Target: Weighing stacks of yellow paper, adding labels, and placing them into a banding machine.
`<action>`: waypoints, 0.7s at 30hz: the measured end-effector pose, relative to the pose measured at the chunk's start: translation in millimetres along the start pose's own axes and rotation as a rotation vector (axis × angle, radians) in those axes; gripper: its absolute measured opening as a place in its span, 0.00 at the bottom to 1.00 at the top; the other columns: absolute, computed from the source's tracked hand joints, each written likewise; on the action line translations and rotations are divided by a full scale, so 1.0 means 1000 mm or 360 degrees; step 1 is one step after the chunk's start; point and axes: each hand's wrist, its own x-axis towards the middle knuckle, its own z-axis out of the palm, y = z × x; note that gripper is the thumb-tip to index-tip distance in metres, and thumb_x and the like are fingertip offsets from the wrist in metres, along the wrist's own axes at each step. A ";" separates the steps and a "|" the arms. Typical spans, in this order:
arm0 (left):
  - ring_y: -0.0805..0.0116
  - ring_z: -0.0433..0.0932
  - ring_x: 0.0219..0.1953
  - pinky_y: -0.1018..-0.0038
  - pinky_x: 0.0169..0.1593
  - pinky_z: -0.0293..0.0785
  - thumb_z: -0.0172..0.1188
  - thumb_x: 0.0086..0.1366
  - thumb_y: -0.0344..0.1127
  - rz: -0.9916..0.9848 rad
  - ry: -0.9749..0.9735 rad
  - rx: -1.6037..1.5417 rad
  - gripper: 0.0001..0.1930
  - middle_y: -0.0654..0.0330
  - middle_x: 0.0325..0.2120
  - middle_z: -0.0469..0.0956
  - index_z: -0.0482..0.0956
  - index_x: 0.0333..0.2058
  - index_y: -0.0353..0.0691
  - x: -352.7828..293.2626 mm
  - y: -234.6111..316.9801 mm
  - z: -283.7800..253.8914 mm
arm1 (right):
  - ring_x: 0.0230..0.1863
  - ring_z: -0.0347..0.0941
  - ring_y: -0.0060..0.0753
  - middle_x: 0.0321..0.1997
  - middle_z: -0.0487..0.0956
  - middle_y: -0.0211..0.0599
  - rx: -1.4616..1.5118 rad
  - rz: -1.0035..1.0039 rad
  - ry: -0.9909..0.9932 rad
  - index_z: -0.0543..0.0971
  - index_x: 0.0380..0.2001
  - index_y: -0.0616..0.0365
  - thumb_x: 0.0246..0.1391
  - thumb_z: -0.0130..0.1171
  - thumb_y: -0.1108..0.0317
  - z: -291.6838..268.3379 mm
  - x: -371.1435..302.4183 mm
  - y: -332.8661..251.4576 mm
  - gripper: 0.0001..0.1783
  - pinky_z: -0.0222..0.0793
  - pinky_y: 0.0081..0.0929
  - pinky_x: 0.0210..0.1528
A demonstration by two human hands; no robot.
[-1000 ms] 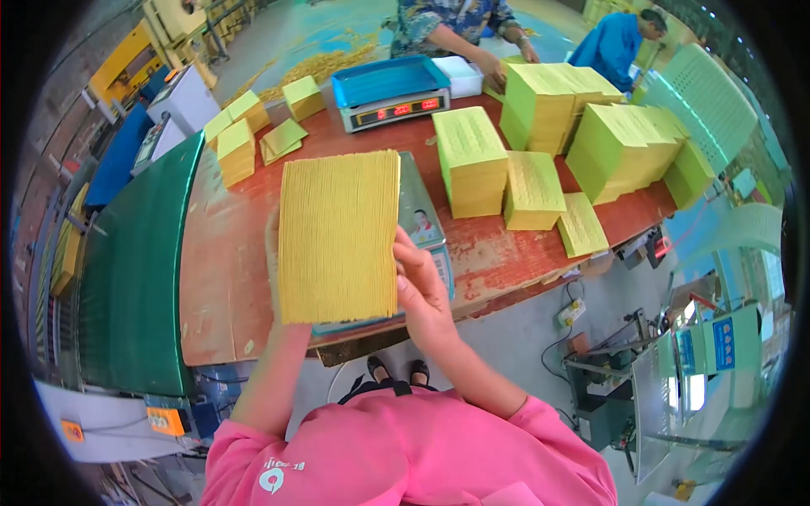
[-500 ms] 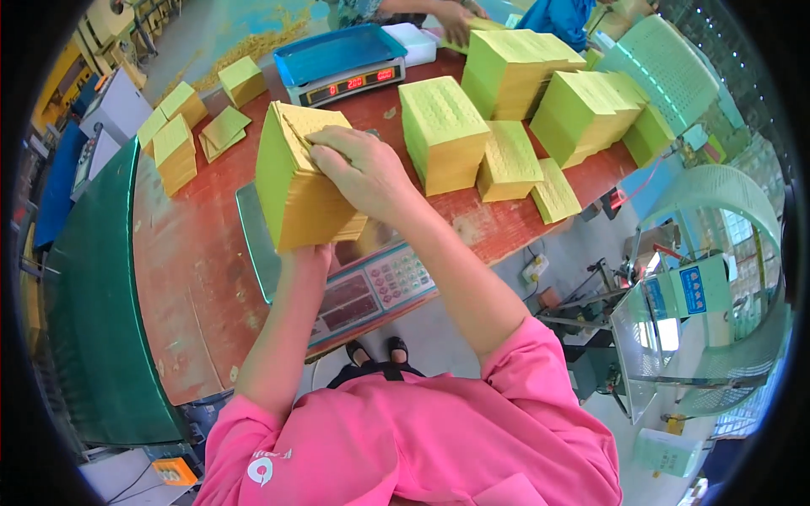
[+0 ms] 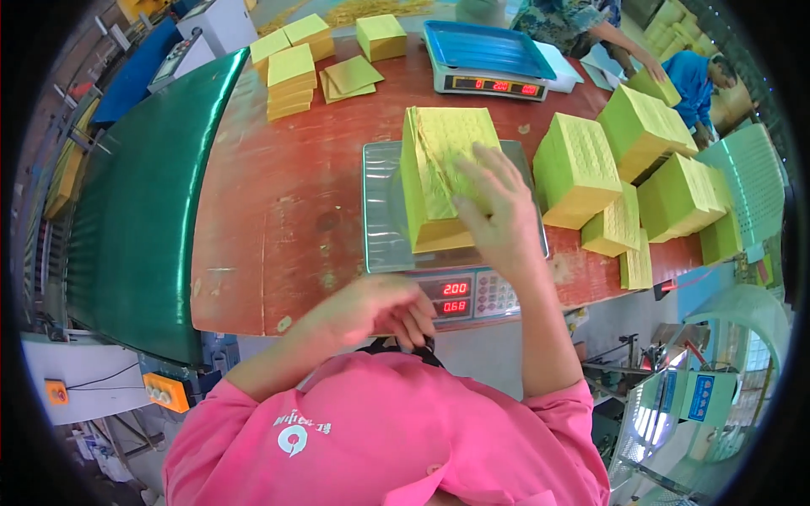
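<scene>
A tall stack of yellow paper sheets [image 3: 426, 194] stands on the clear platform of a digital scale [image 3: 380, 244]; a slanting gap splits the sheets at its top. My right hand [image 3: 506, 211] is at the stack's right side, fingers apart, over its top edge, not wrapped around it. Whether the fingertips touch the paper I cannot tell. In front of the scale, by its lit red display [image 3: 456, 297], my left hand [image 3: 380, 308] hangs with loosely bent fingers and nothing in it.
More yellow paper stacks [image 3: 578, 173] stand right of the scale, and smaller ones [image 3: 291, 80] far left beside some loose sheets [image 3: 350, 78]. A second scale with a blue tray [image 3: 489, 51] sits at the back. A dark green sheet surface [image 3: 135, 211] borders the red table [image 3: 270, 228]. Two people work at the far right.
The paper stack, held up in both hands before, now rests on the scale. My left hand has come away from under it toward me; my right hand has loosened. The view has shifted.
</scene>
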 end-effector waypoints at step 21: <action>0.50 0.61 0.67 0.60 0.68 0.57 0.52 0.69 0.47 0.1442 0.1193 0.3184 0.32 0.45 0.66 0.61 0.64 0.62 0.27 0.093 0.106 -0.024 | 0.61 0.68 0.55 0.59 0.74 0.52 0.0177 0.0432 0.0432 0.75 0.55 0.58 0.56 0.56 0.67 0.021 -0.041 0.012 0.22 0.63 0.45 0.63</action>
